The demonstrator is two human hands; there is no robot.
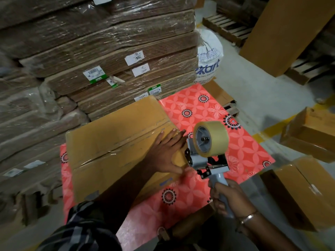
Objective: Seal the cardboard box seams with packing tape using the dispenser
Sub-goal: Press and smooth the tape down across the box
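Observation:
A brown cardboard box (112,142) lies flat on a red flowered table cover (235,142), with clear tape shining along its centre seam. My left hand (166,153) presses flat on the box's right end, fingers straight and spread. My right hand (230,198) grips the grey handle of a tape dispenser (204,160). The dispenser carries a roll of clear tape (213,136) and hovers just right of the box's edge, close to my left hand's fingertips.
Shrink-wrapped stacks of flat cardboard (108,57) rise behind and left of the table. Brown boxes (297,192) stand on the floor at the right, with another (311,133) beyond. A white printed sack (208,57) and wooden pallets (226,28) lie at the back.

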